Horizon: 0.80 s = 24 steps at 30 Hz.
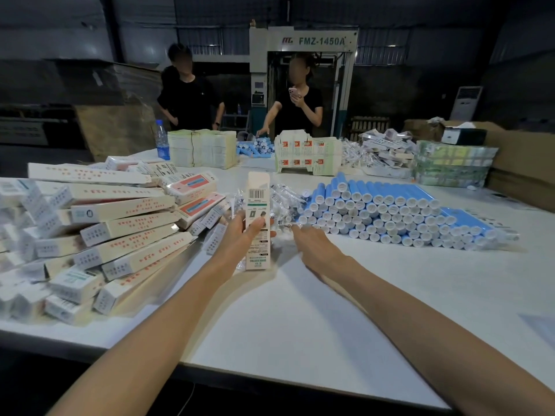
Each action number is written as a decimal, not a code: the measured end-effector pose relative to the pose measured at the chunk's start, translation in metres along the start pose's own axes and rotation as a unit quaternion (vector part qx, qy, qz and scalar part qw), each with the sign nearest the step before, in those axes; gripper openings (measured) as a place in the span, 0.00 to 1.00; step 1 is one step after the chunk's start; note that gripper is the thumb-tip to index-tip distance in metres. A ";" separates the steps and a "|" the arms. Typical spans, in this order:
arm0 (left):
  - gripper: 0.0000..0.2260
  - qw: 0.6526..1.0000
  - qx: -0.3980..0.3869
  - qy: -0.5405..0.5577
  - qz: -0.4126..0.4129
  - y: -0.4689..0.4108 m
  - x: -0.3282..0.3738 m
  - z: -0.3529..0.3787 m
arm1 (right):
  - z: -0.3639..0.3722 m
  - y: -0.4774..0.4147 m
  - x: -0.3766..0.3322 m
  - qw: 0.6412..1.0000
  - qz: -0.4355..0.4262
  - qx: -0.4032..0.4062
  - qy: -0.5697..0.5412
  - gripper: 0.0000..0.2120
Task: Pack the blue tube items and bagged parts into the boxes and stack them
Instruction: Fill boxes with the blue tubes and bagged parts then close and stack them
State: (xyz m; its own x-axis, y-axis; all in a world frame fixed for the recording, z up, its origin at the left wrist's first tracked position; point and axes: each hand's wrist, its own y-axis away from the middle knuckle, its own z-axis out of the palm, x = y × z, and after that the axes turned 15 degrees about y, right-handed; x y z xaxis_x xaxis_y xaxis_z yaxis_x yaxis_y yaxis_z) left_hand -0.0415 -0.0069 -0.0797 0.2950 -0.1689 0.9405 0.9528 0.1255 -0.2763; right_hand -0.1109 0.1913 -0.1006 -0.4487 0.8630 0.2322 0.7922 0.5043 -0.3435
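Observation:
My left hand (240,232) grips a long white box (257,205) and holds it upright near the table's middle, barcode side facing me. My right hand (312,243) reaches forward, its fingertips touching the clear bagged parts (282,199) that lie just behind the box. To the right, a stack of blue tubes (390,211) with white caps lies on the white table (300,310). A large heap of packed white boxes (105,229) fills the left side.
Two people stand at the far side of the table. Stacks of flat box blanks (201,148), (306,156), a water bottle (162,141), more blue tubes (255,147) and bagged parts (378,154) lie at the back. Cardboard cartons (522,163) stand at the right.

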 end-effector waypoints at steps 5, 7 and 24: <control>0.17 1.000 -0.005 0.002 -0.008 0.003 0.000 0.003 | -0.016 0.024 0.017 0.997 0.021 0.032 -0.068 0.25; 0.19 1.000 -0.005 0.009 -0.018 0.004 0.000 0.007 | -0.036 0.030 0.031 0.971 0.094 0.065 -0.212 0.28; 0.16 0.984 -0.121 0.115 -0.061 0.018 -0.016 0.108 | -0.161 0.015 0.078 0.897 0.100 0.227 -0.367 0.19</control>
State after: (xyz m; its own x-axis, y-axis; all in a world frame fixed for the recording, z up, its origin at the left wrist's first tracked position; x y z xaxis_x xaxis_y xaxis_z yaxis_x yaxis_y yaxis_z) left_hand -0.0365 0.1041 -0.0780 0.1598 -0.3879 0.9078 0.9630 -0.1411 -0.2298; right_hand -0.0670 0.2613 0.0591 -0.5999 0.6404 -0.4795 0.7119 0.1538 -0.6853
